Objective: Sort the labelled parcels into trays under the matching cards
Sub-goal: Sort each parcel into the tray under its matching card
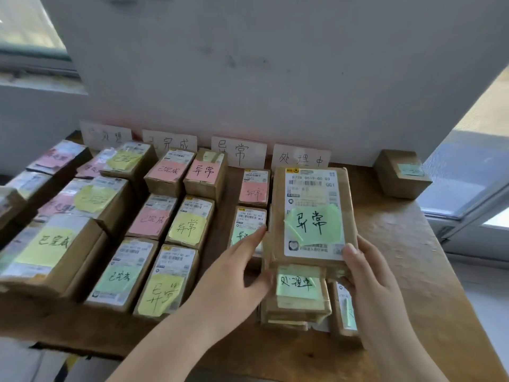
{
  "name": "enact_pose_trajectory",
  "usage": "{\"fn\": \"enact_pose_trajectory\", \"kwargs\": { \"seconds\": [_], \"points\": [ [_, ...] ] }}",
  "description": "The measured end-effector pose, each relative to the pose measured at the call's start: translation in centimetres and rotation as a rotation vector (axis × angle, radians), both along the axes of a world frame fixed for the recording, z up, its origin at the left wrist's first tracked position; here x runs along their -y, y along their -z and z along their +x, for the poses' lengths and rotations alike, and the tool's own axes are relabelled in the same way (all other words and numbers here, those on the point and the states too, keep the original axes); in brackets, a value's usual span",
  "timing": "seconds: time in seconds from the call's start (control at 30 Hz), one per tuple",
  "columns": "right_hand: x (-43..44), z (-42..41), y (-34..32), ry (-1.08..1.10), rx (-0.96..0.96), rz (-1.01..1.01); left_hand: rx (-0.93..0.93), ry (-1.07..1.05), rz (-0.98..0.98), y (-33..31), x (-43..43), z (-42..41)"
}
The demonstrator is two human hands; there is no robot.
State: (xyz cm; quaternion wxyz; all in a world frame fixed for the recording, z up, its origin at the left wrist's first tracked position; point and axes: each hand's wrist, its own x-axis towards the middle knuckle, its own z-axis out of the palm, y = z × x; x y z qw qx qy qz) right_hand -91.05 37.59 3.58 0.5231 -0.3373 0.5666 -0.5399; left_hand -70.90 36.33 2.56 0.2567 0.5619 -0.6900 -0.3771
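A brown parcel (311, 213) noted 异常 is pinched at its near right corner by the right hand (369, 279), thumb on top. The left hand (237, 268) is pressed straight-fingered against its left edge. Its long axis points toward the wall cards (301, 158). It is held over a stacked parcel (297, 288); bare table (399, 244) lies to the right.

You have before you a wooden bench (399, 244) with a brown, somewhat worn top, and behind it stands a large white board (275, 64) that carries a few grey smudges. At your left there is a window (24, 28) over a pale sill (41, 84). At your right is a glass pane in a grey frame (465, 186), with a light floor (484, 312) below it.
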Motion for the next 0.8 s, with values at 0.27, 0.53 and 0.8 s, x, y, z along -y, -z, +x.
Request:
{"fn": "enact_pose_trajectory", "kwargs": {
  "seconds": [0.27,0.53,0.8],
  "points": [
    [-1.2,12.2,1.5,-0.009,-0.088,-0.007,0.048,0.033,-0.098,0.6,1.0,9.4],
    [-3.8,18.9,3.8,-0.01,-0.158,0.082,0.132,0.096,0.016,2.4,0.2,15.7],
    [-6.5,18.7,6.8,-0.052,-0.604,0.281,0.168,0.172,0.244,5.9,-2.5,15.5]
  ]
}}
